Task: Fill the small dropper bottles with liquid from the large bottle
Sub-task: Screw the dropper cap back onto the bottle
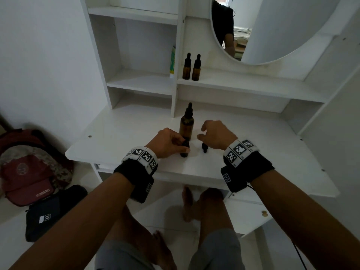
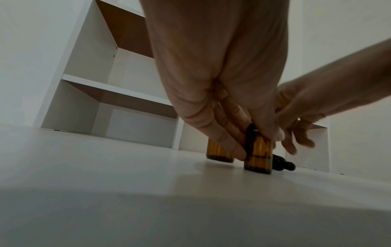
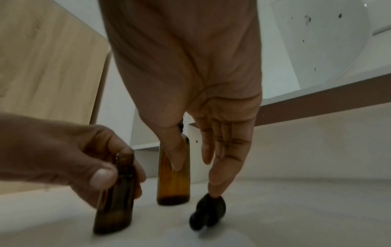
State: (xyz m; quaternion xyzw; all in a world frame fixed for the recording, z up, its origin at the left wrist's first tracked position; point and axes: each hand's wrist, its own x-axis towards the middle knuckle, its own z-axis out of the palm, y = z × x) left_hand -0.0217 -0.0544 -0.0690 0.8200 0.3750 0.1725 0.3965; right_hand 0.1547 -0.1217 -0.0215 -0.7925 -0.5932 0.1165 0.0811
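Observation:
A small amber dropper bottle (image 1: 184, 151) (image 2: 258, 157) (image 3: 115, 197) stands uncapped on the white desk (image 1: 253, 145). My left hand (image 1: 182, 147) (image 2: 257, 143) grips it between thumb and fingers. Its black dropper cap (image 1: 204, 148) (image 2: 283, 164) (image 3: 208, 210) lies on the desk just to the right. My right hand (image 1: 201, 133) (image 3: 194, 175) hovers over the cap with fingers extended and holds nothing; one fingertip (image 3: 213, 190) reaches the cap. The large amber bottle (image 1: 186, 123) (image 2: 219, 152) (image 3: 173, 180) stands capped right behind, between both hands.
Two more small dropper bottles (image 1: 191, 68) stand capped on the shelf under the round mirror (image 1: 272, 26). A green tube (image 1: 172, 61) leans in the left cubby. A red backpack (image 1: 29, 168) and a black pouch (image 1: 48, 211) lie on the floor to the left.

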